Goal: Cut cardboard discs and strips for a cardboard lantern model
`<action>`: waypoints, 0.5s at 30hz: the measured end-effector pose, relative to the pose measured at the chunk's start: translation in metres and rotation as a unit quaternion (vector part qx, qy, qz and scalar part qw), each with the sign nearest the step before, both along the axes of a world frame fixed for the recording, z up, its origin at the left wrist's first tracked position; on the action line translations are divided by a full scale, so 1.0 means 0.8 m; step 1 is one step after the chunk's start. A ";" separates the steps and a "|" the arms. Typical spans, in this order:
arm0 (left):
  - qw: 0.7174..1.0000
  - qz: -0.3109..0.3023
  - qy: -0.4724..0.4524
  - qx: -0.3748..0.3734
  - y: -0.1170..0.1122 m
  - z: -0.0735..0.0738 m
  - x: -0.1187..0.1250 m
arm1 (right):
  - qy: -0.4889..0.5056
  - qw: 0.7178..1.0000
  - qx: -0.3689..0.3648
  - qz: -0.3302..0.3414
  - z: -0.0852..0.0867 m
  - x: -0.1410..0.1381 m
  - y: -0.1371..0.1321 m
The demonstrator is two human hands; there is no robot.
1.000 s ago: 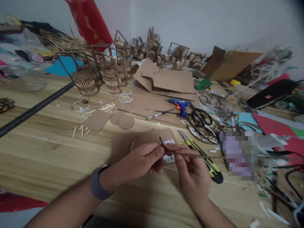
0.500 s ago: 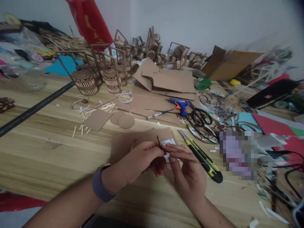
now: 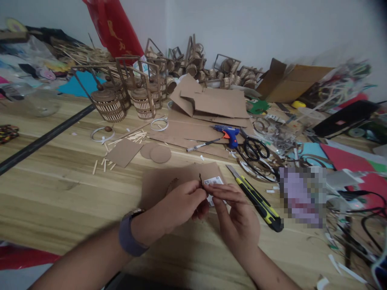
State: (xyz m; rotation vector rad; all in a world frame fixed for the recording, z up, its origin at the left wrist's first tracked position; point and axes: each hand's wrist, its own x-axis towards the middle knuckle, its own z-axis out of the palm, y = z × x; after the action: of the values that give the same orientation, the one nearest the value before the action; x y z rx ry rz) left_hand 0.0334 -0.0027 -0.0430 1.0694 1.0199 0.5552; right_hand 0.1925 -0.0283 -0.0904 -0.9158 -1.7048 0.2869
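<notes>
My left hand [image 3: 178,205] and my right hand [image 3: 237,215] meet over the wooden table [image 3: 60,193], both pinched on a thin dark strip [image 3: 201,181] whose tip sticks up between the fingertips. The rest of the strip is hidden by my right fingers. Under the hands lies a brown cardboard sheet [image 3: 160,179] with a white barcode label [image 3: 213,181]. A watch with a purple band [image 3: 130,237] is on my left wrist.
A yellow-black utility knife [image 3: 256,201] lies just right of my hands. Farther back are black scissors [image 3: 255,149], a blue glue gun [image 3: 229,135], cardboard discs [image 3: 157,153], small sticks [image 3: 104,163], woven cardboard baskets [image 3: 107,102], stacked cardboard [image 3: 211,102] and a black bar [image 3: 42,139].
My hands have drawn slightly closer to each other and the strip's long end, which stuck out to the right a second ago, no longer shows past my right hand.
</notes>
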 end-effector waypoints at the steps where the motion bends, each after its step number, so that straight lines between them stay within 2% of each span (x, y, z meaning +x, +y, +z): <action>1: 1.000 -0.002 0.004 0.003 0.000 0.000 0.000 | 0.006 1.000 -0.006 -0.001 0.001 -0.001 0.000; 9: 1.000 -0.018 0.008 0.000 0.002 0.006 -0.003 | 0.080 0.991 -0.104 0.011 0.008 -0.003 0.000; 12: 0.999 -0.013 -0.025 -0.019 0.003 0.009 -0.005 | 0.074 0.993 -0.086 0.013 0.007 -0.001 0.000; 15: 0.999 -0.007 -0.039 -0.024 0.004 0.008 -0.004 | 0.015 1.000 -0.020 0.018 0.005 0.002 0.001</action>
State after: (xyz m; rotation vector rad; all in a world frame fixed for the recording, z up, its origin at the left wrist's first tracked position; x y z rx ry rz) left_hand 0.0298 0.0005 -0.0365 1.0039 0.9535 0.5537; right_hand 0.1941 -0.0272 -0.0862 -0.9060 -1.6945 0.3573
